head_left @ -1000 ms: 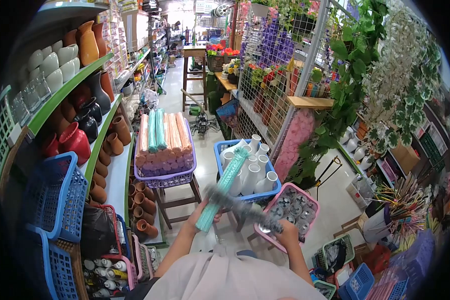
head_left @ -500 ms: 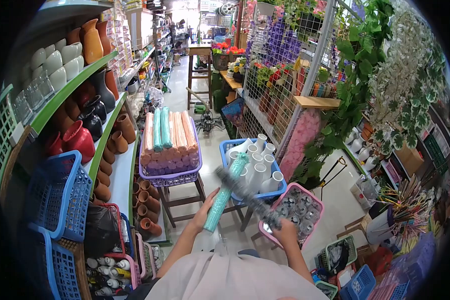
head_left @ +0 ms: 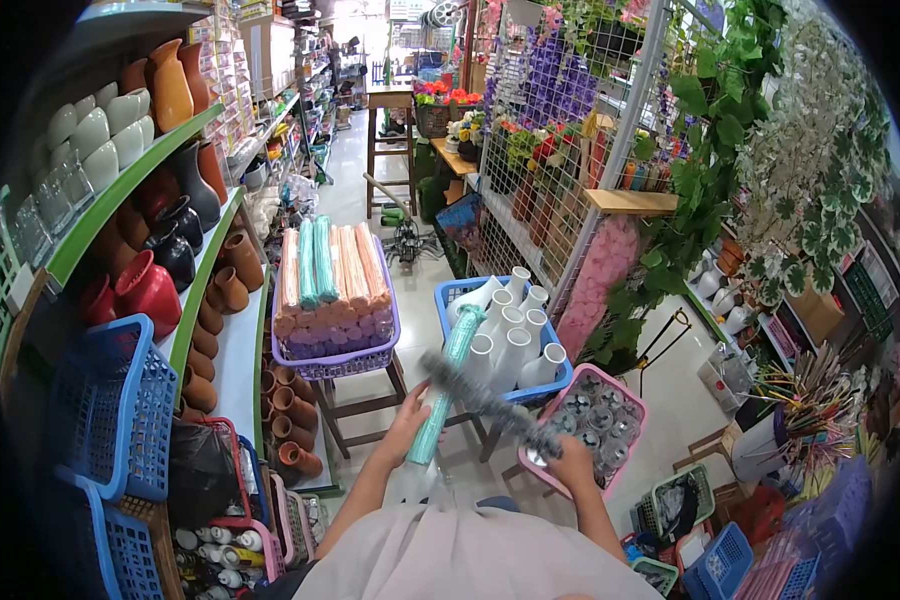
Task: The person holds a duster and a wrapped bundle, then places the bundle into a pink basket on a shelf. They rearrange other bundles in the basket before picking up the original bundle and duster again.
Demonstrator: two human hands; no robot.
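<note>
My left hand (head_left: 404, 428) is closed around the lower part of a teal roll (head_left: 457, 355) in clear, shiny wrap, held upright at a slant in front of me. In my right hand (head_left: 574, 466) is one end of a long, fuzzy grey duster (head_left: 500, 405), blurred by motion. The duster crosses over the middle of the roll, its far end close to my left fingers. Ahead to the left, a purple basket (head_left: 355, 362) holds stacked teal, peach and purple rolls. Behind the held roll stands a blue basket (head_left: 566, 385) of white vases (head_left: 511, 357).
To my right is a pink basket (head_left: 638, 405) of clear glass pieces. Shelves (head_left: 220, 300) of clay pots line the left side, with blue baskets (head_left: 120, 400) near me. A wire grid (head_left: 560, 160) with artificial flowers stands on the right. A wooden stool (head_left: 390, 140) stands in the aisle.
The duster has shifted slightly left and down across the roll. The roll and my left hand have moved a little left, and the view has shifted slightly.
</note>
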